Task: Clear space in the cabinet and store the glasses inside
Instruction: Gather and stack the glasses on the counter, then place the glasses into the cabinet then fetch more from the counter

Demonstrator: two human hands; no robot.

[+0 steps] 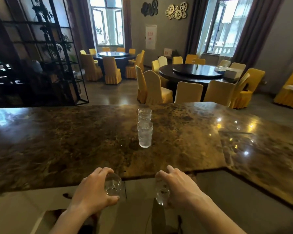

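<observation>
My left hand (pixel 93 190) grips a clear textured glass (pixel 112 184) just below the near edge of the brown marble counter (pixel 57 141). My right hand (pixel 179 184) holds a second clear glass (pixel 161 194) from above, also in front of the counter edge. Two more textured glasses stand upright on the counter: one in the middle (pixel 144 134) and one right behind it (pixel 144 114) near the far edge. The cabinet is not visible from here.
A pale lower surface (pixel 32 203) lies under the counter's near edge. Beyond the counter stand round dark dining tables (pixel 193 71) with yellow-covered chairs (pixel 152 88). A black metal shelf frame (pixel 46 53) rises at the far left.
</observation>
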